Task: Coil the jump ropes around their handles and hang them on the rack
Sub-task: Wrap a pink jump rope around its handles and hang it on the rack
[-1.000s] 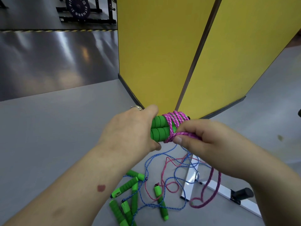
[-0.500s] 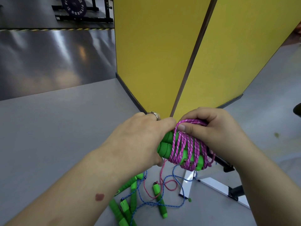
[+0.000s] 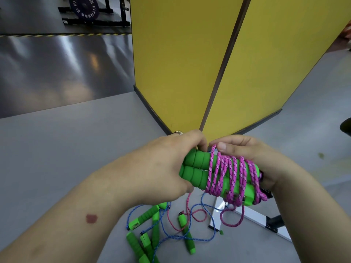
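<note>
Two green foam handles lie side by side in my hands, with a pink rope coiled round them in several loops. My left hand grips the bare end of the handles. My right hand holds the wrapped end from behind, its thumb pinching the rope at the top of the coil. A short pink loop dangles below. On the floor lie more jump ropes with green handles and tangled blue and pink cords.
A yellow folding partition stands right ahead. A white metal base with black feet lies on the grey floor under my right hand. A weight plate on a black stand is far back left.
The wrapped handles have turned and dropped slightly, showing the coils more spread along them. My right hand moved from the front of the coil to behind it, thumb on the top loop.
</note>
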`<state>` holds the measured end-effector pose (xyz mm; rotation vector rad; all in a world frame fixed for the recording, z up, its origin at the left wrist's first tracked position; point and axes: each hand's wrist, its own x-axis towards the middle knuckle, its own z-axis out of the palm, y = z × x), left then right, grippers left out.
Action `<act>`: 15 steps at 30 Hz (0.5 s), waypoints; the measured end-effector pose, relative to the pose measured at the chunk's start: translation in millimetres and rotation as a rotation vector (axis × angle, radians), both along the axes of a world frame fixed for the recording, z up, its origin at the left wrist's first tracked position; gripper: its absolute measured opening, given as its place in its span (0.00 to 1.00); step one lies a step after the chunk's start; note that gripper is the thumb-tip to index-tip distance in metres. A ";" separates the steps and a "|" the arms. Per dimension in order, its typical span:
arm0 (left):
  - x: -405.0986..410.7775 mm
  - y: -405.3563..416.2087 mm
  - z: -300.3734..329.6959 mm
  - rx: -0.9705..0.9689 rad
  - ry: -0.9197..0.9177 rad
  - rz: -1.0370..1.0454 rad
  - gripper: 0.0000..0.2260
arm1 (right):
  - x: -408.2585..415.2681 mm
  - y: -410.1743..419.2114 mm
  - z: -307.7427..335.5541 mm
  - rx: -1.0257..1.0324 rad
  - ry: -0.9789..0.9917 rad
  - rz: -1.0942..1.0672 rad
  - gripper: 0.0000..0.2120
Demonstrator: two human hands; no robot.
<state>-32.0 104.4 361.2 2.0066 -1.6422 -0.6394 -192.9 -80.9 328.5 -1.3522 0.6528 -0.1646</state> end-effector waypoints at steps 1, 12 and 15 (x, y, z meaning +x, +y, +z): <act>0.1 0.7 1.3 -0.011 0.041 0.005 0.25 | -3.2 -2.7 -8.4 0.054 0.017 -0.045 0.14; 5.7 -3.6 -1.0 -0.228 0.115 0.301 0.24 | 12.1 27.9 -8.0 -0.239 0.118 0.143 0.15; 7.0 -6.8 -4.8 -0.293 0.106 0.382 0.26 | 15.4 39.3 0.9 -0.338 0.157 0.244 0.18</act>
